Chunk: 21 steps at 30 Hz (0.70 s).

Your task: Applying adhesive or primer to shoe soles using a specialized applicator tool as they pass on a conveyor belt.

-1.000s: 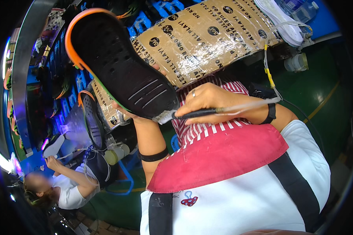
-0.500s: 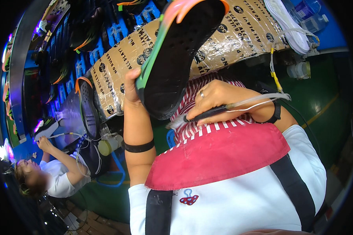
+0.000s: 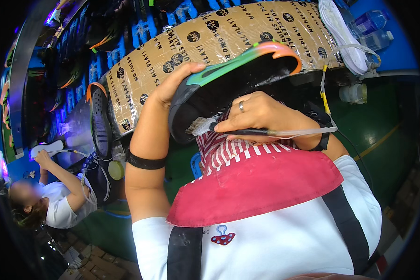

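Tilted on its side above my lap is a shoe sole (image 3: 219, 95), dark inside, with a green and orange rim and a black heel end. My left hand (image 3: 175, 84) grips its rim near the heel, thumb over the green side. My right hand (image 3: 261, 114), wearing a ring, is closed around a dark-handled brush (image 3: 201, 126) that has a clear tube running from its handle. The brush's pale bristles touch the sole's inner face near the heel, as far as I can see. My fingers hide part of the handle.
A bench edge wrapped in printed brown cardboard (image 3: 191, 39) lies just beyond the sole. Right of it are a white sole (image 3: 337, 35), plastic bottles (image 3: 373, 30) and a cup (image 3: 354, 94). Another sole (image 3: 100, 119) stands left, near a co-worker (image 3: 67, 200). Blue racks (image 3: 140, 30) hold several soles.
My left hand has swung the sole from upright to a slanted, more level position, its orange end now lower and to the right. The brush has moved slightly left and up onto the heel area.
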{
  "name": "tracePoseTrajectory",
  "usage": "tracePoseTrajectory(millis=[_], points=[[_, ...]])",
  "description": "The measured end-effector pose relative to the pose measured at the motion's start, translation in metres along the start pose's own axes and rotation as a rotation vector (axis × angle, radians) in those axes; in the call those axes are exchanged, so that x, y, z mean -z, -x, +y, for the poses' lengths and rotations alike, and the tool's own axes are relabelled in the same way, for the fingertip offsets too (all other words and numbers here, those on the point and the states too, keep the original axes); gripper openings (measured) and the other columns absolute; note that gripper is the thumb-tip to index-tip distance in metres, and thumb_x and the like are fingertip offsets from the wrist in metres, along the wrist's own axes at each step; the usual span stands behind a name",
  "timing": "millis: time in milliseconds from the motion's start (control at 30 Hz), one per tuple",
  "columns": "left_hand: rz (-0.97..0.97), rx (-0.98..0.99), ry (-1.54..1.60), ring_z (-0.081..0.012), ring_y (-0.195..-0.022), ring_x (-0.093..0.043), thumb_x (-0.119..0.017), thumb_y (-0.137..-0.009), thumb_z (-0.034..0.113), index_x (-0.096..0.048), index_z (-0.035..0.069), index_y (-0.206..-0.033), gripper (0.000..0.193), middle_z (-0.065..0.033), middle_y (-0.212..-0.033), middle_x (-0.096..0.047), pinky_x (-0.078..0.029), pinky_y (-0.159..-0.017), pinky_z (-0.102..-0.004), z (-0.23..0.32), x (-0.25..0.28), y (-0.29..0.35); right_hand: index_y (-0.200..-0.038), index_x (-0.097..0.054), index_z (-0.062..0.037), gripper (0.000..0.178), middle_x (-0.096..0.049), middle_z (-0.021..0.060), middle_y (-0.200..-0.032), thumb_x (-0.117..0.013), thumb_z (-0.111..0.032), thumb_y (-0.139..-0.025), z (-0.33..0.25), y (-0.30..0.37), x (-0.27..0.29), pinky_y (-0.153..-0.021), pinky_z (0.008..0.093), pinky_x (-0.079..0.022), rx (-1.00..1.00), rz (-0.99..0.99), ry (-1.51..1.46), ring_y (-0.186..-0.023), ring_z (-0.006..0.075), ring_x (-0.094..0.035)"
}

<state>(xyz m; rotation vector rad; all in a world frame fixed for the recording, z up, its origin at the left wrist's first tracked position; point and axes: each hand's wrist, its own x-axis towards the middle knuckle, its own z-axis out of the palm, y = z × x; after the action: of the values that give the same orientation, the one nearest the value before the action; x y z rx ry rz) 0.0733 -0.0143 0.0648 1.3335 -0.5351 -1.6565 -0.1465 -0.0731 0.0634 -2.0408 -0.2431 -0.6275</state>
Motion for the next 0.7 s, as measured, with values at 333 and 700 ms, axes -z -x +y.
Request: tracePoseTrajectory(millis=[333, 700], points=[[0.067, 0.053, -0.179, -0.0083, -0.075, -0.054, -0.062, -0.079, 0.036, -0.064, 0.005, -0.095, 0.034, -0.0017, -0.086, -0.063, -0.042, -0.066, -0.0206, 0.011, 0.001, 0.004, -0.092, -0.066, -0.0083, 0.021, -0.055, 0.0094, -0.062, -0.068, -0.015, -0.072, 0.0, 0.008, 0.009, -0.052, 0.0334, -0.044, 0.002, -0.052, 0.084, -0.058, 0.0249, -0.056], [0.11, 0.052, -0.148, -0.0091, -0.077, -0.056, -0.061, -0.08, 0.037, -0.064, 0.004, -0.1, 0.038, -0.0034, -0.09, -0.063, -0.043, -0.07, -0.0209, 0.01, 0.018, 0.012, -0.092, -0.066, -0.0084, 0.017, -0.052, 0.0081, -0.055, -0.067, -0.015, -0.076, 0.002, 0.016, 0.009, -0.054, 0.0328, -0.045, 0.017, 0.019, 0.215, -0.053, 0.024, -0.053]])
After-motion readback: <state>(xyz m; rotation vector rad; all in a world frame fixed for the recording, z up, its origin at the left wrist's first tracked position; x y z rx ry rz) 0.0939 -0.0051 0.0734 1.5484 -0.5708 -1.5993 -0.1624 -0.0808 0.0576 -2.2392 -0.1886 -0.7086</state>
